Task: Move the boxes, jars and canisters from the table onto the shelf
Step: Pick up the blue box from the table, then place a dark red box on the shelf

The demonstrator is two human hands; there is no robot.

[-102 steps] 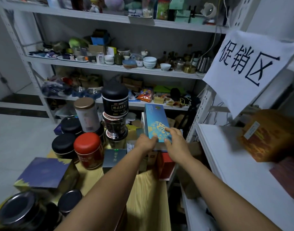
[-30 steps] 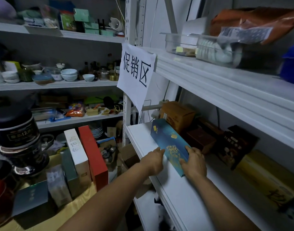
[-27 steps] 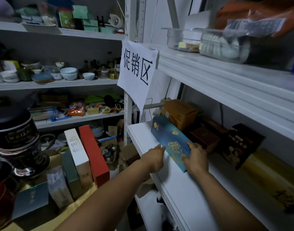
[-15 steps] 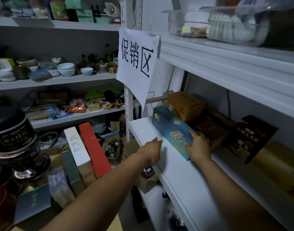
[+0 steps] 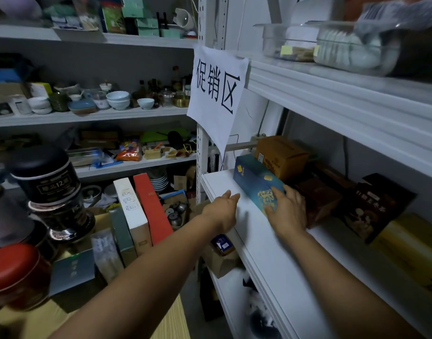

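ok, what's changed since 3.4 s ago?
The blue box went from the table onto the white shelf, now on its long edge in front of the brown carton. The left hand let go; the right hand still presses its face. Table canisters unchanged.

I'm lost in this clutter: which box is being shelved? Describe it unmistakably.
Find the white paper sign on the shelf post. On the white shelf below sits a long box touched by the right hand. Only it is blue with gold motifs; the boxes behind are brown.
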